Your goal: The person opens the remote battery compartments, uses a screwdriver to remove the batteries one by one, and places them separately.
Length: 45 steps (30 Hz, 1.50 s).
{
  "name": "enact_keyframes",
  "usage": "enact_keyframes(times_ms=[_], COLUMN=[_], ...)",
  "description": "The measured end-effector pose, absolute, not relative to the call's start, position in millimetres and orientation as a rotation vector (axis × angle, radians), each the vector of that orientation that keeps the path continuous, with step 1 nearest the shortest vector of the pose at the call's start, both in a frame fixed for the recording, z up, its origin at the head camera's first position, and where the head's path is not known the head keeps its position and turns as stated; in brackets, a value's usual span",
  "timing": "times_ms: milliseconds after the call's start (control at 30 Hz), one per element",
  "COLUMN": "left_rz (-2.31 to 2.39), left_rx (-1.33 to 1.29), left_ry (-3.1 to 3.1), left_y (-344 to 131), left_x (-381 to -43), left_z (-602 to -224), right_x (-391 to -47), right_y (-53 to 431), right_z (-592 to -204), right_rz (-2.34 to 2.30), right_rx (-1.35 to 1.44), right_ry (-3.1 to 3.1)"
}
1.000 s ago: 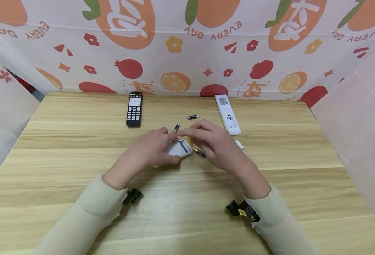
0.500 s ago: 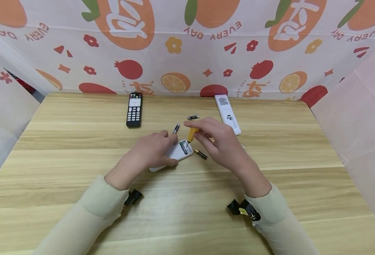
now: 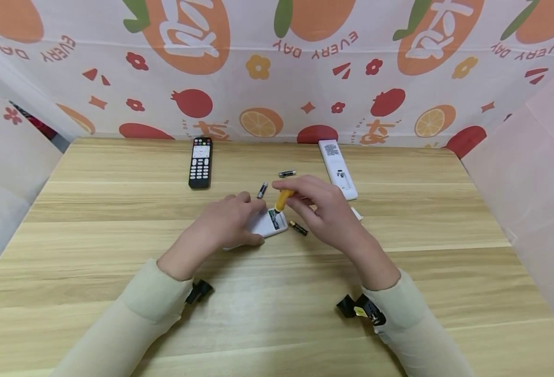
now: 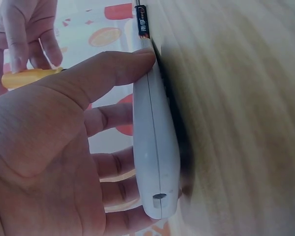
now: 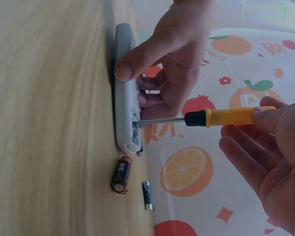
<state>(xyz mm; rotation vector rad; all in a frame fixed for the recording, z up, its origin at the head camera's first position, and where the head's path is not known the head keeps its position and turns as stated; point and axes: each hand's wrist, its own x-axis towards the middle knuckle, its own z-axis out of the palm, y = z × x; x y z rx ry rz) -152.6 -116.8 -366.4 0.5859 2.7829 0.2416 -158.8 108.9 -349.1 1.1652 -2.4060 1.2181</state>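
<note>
In the head view my left hand (image 3: 225,222) holds a white remote control (image 3: 257,227) back side up near the table's middle, thumb along one edge and fingers along the other. The remote's battery compartment lies uncovered at its right end. My right hand (image 3: 321,207) grips a yellow-handled screwdriver (image 3: 283,200), forefinger over the handle's end. In the right wrist view the metal shaft (image 5: 167,120) reaches into the compartment. Just right of the remote lies a gold-ended battery (image 3: 298,228), and behind it another battery (image 3: 262,190).
A third battery (image 3: 287,173) lies farther back. At the back left rests a black remote control (image 3: 200,170); at the back right, a second white remote (image 3: 332,157) lies with its battery compartment uncovered. A small white piece (image 3: 357,213) shows beside my right hand. A fruit-patterned cloth (image 3: 281,78) hangs behind the table.
My right hand has shifted slightly right and brought the screwdriver upright over the compartment, its tip now inside. My left hand keeps its hold on the remote, almost unmoved.
</note>
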Motion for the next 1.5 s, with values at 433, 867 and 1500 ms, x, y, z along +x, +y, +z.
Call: enact_keyframes(times_ms=[433,867,1500], left_rz=[0.231,0.237,0.236], left_rx=[0.604,0.604,0.597], left_ry=[2.790,2.795,2.806], left_y=[-115,-114,-115], left_x=[-154,-153,-152], left_z=[-367,-367,-369], right_x=[-159,-159,-152], right_y=[103,92,82], right_z=[-360,-365,-369], right_rz=[1.536,1.516,1.353], right_rx=[1.028,0.898,1.145], right_ry=[-2.413,-2.422,-2.408])
